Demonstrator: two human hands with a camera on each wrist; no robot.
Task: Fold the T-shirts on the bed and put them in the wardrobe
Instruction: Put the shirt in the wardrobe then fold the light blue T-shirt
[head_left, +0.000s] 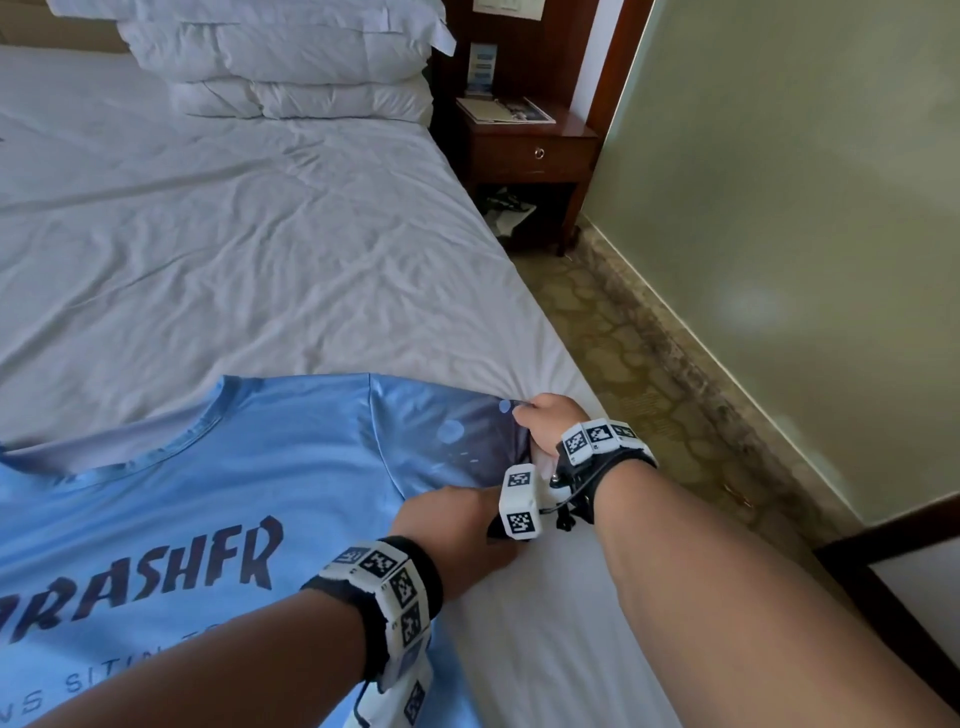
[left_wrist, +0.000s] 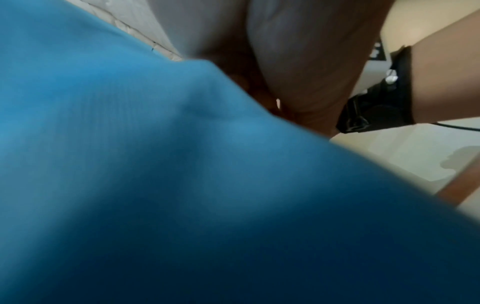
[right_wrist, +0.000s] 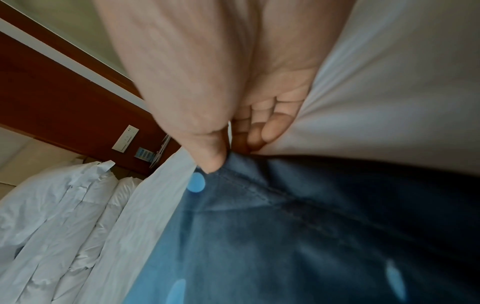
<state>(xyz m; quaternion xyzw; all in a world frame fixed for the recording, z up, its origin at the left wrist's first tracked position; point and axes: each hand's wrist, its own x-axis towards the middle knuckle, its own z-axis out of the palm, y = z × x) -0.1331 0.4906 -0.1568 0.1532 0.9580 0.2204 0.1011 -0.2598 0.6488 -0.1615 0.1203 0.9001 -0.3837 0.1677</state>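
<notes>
Evidently the blue T-shirt (head_left: 182, 509) lay print-up at 7 o'clock on the bed (head_left: 260, 234); the right hand (head_left: 545, 423) pinched its sleeve (head_left: 457, 436) hem at 4 o'clock, probably to fold it inward; the left hand (head_left: 457, 535) rested just below, grip hidden.

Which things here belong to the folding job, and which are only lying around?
Job: blue T-shirt, its sleeve, right hand, left hand, bed.
Lying about: pillows, nightstand, papers on it.
</notes>
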